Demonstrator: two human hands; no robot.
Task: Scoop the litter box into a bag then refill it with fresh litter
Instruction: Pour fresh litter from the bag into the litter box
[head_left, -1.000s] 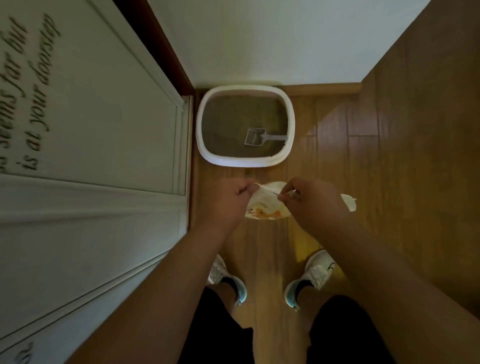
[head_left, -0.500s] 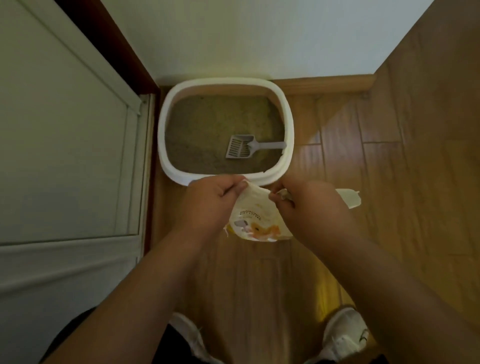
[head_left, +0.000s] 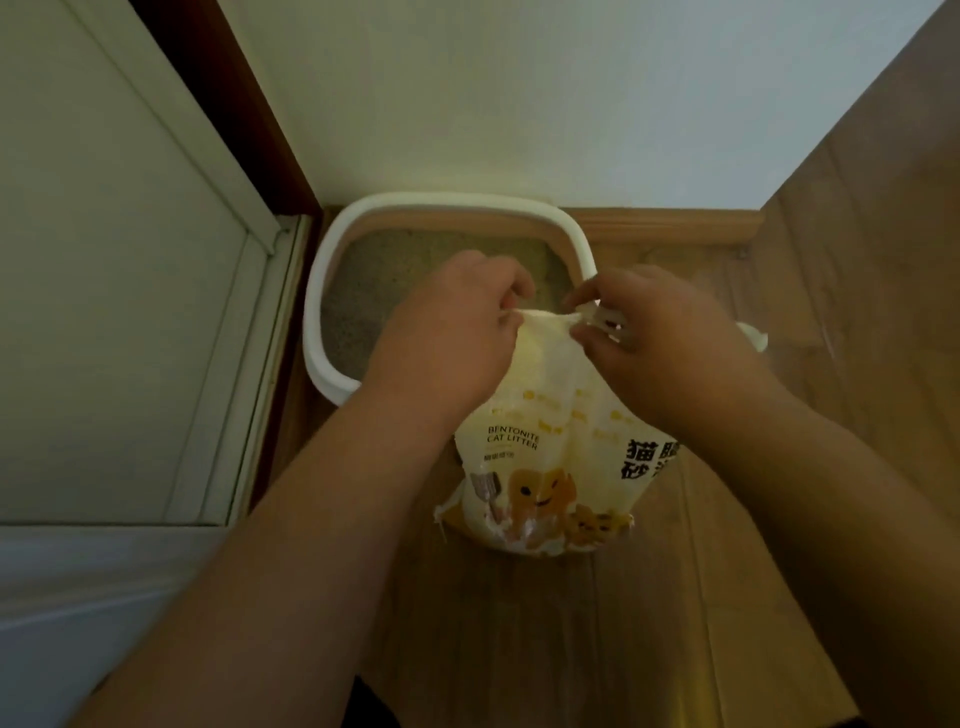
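A pale yellow litter bag (head_left: 550, 415) with cartoon cats and the words "BENTONITE CAT LITTER" is held up above the wooden floor (head_left: 571, 623). Its top edge is pinched by the left hand (head_left: 457, 332) and by the right hand (head_left: 660, 338), set close together. Behind it, a white litter box (head_left: 332, 312) with grey litter inside is seen in the floor's far corner, against the wall (head_left: 519, 93) and beside a white door (head_left: 104, 260). Much of the box is hidden by the hands. The bag hangs long-ways, top toward the box, bottom toward the person.
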